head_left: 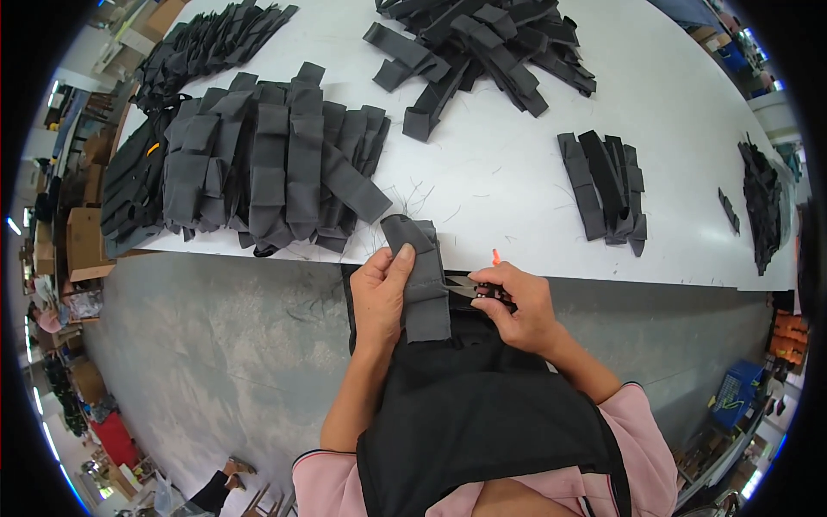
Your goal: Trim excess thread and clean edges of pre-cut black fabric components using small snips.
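Note:
Pinched in my left hand (382, 289) is a dark grey fabric strip (427, 297), held at the table's front edge over my black apron. Its upper end rests by the edge and its lower end hangs toward me. My right hand (519, 306) grips a pair of thread snips (482, 291) with black handles and a small orange piece at the top. The snips' metal blades point left and meet the strip's right edge; whether they touch a thread is too small to tell.
Layered grey strips (267, 164) cover the table's left side. A loose heap of strips (491, 47) lies at the back. Toward the right sit a smaller bundle (606, 189) and a dark pile (761, 207). Thread scraps dot the white tabletop (491, 172).

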`<state>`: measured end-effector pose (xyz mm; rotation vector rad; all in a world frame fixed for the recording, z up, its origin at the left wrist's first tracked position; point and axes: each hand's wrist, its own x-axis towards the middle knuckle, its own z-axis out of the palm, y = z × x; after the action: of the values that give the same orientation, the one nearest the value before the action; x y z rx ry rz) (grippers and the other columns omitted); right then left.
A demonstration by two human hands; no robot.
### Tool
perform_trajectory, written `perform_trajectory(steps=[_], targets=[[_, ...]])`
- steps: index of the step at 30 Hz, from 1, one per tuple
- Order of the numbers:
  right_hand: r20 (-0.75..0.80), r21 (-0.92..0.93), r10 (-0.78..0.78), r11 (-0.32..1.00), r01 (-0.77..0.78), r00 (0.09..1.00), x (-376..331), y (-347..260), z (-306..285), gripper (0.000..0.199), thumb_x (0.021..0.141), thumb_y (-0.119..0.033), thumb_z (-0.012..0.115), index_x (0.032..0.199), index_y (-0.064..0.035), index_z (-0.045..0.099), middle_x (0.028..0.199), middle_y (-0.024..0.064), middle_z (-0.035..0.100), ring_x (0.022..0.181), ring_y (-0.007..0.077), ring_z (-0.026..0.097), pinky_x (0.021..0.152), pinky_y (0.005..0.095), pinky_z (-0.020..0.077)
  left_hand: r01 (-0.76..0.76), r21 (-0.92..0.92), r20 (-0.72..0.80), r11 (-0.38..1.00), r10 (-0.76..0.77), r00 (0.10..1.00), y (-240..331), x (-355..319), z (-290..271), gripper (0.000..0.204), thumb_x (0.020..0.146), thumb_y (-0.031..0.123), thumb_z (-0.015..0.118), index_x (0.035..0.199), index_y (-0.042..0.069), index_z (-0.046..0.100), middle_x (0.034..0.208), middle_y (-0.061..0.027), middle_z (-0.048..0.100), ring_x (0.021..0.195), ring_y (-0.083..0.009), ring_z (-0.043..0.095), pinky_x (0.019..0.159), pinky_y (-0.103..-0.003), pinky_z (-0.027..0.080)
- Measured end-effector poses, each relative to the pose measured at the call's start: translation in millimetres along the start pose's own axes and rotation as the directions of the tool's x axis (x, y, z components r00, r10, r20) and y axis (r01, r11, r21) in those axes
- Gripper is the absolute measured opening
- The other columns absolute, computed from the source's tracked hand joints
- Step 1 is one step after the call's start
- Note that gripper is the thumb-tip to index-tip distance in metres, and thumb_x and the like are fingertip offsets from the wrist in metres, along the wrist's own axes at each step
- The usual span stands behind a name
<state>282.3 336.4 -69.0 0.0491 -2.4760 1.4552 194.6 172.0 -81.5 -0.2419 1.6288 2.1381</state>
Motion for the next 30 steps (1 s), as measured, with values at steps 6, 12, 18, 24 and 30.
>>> perform_trajectory(steps=[6, 12, 18, 24, 30], targets=[[-0.015, -0.049, -0.039, 0.998, 0.038, 0.999, -0.9, -3.5, -0.2, 0.029, 0.072, -0.005, 0.069, 0.099, -0.0049, 0.059, 0.071, 0.0059, 0.059, 0.059, 0.0193, 0.059, 0.051, 0.029, 0.0445, 0.029, 0.008, 0.028, 1.0, -0.029, 0.999, 1.2, -3.7, 4.4, 0.015, 0.09, 0.015, 0.06, 0.084, 0.001, 0.063, 0.073, 0.0051, 0.059, 0.064, 0.0009, 0.045, 0.057, -0.015, 0.037], [-0.069, -0.221, -0.199, 0.959, 0.179, 0.978, -0.7, -3.9, 1.4, 0.025, 0.071, -0.005, 0.069, 0.095, -0.0051, 0.061, 0.069, 0.0066, 0.059, 0.058, 0.022, 0.058, 0.052, 0.03, 0.0444, 0.022, 0.044, 0.057, 0.999, -0.024, 0.998, 2.5, -5.3, 3.7, 0.016, 0.089, 0.015, 0.06, 0.089, 0.0, 0.064, 0.077, 0.0029, 0.062, 0.065, 0.0004, 0.048, 0.059, -0.015, 0.039], [-0.08, -0.187, -0.123, 0.977, 0.106, 0.989, -4.9, -6.4, -3.6, 0.024, 0.072, -0.006, 0.069, 0.094, -0.0054, 0.061, 0.069, 0.0064, 0.058, 0.059, 0.0221, 0.058, 0.053, 0.0303, 0.0444, -0.003, 0.122, 0.031, 0.993, 0.0, 1.0, 2.5, -5.5, 6.8, 0.019, 0.089, 0.017, 0.061, 0.087, -0.001, 0.063, 0.07, 0.0056, 0.057, 0.06, 0.0009, 0.043, 0.054, -0.015, 0.033], [0.12, -0.157, -0.017, 0.987, 0.036, 0.993, 8.2, -6.4, -21.6, 0.02, 0.076, -0.011, 0.066, 0.094, -0.0076, 0.059, 0.074, 0.0052, 0.061, 0.06, 0.021, 0.06, 0.054, 0.0303, 0.0446, -0.083, 0.263, 0.064, 0.961, 0.068, 0.996, 6.1, -6.0, 8.1, 0.021, 0.089, 0.018, 0.061, 0.086, -0.003, 0.063, 0.065, 0.0073, 0.053, 0.058, 0.0014, 0.039, 0.051, -0.016, 0.03], [0.262, -0.2, -0.028, 0.976, 0.083, 0.965, 19.7, -4.4, -32.4, 0.018, 0.077, -0.014, 0.065, 0.093, -0.0087, 0.059, 0.077, 0.0039, 0.063, 0.064, 0.0222, 0.062, 0.053, 0.0319, 0.0443, -0.08, 0.325, 0.063, 0.942, 0.063, 0.996, 4.6, -4.8, 5.4, 0.024, 0.088, 0.021, 0.062, 0.083, -0.003, 0.063, 0.06, 0.0083, 0.05, 0.056, 0.0009, 0.035, 0.048, -0.017, 0.026]])
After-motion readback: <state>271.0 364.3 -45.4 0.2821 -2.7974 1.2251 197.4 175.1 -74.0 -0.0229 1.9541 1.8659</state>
